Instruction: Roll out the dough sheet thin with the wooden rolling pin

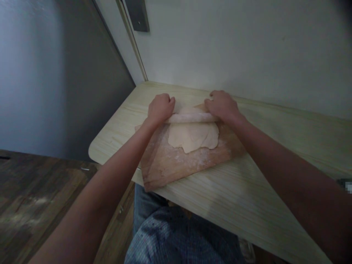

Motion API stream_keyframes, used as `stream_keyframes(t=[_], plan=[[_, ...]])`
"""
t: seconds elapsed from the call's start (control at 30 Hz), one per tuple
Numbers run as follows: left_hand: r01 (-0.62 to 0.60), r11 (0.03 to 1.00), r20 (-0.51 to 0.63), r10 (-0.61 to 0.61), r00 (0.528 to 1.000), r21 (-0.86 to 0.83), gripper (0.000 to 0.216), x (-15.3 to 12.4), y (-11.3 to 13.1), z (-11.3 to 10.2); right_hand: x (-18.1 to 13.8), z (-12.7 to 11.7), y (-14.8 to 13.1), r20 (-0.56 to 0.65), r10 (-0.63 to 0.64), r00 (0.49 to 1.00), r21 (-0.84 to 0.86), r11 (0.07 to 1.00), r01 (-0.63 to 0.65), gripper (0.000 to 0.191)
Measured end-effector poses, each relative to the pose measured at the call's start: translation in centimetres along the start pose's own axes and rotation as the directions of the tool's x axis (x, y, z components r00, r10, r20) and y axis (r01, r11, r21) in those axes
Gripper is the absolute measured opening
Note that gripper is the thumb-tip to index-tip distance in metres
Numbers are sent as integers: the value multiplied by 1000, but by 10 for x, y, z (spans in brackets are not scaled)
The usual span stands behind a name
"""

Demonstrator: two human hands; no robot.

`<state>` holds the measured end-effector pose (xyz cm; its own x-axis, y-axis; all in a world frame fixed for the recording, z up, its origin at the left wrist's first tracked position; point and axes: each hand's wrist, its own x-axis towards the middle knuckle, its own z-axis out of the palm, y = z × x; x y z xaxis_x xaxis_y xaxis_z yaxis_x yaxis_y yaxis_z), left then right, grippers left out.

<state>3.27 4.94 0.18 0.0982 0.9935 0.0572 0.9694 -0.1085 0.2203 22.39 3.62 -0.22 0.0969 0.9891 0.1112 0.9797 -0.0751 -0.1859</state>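
A flat sheet of pale dough (193, 136) lies on a floured wooden board (170, 165). Across the far part of the dough lies a wooden rolling pin (189, 117). My left hand (160, 107) is closed over the pin's left end. My right hand (222, 105) presses on its right end with fingers curled. Both arms are stretched forward. The pin's ends are hidden under my hands.
The board rests on a light wooden table (247, 198) set against a white wall (247, 47). A dark wood floor (33, 194) lies to the left. My lap in blue fabric (176, 238) is at the table's near edge.
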Motion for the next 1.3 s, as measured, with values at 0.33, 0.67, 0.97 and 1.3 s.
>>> stream_keyframes(t=[0.33,0.67,0.97,1.3], plan=[[-65,998,11,65,998,28,44,10,2,4,10,6,2,-33,-27,999,-8,1000,26,38],[-35,999,-69,37,997,35,42,-1,4,5,0,1,-3,-28,-9,1000,-16,1000,9,38],[14,999,-50,-13,999,32,42,-10,9,2,-13,-7,-11,-23,0,1000,-27,1000,-1,39],[39,997,-102,-32,994,61,47,-25,32,6,-22,-3,-23,-34,-54,998,-26,998,53,40]])
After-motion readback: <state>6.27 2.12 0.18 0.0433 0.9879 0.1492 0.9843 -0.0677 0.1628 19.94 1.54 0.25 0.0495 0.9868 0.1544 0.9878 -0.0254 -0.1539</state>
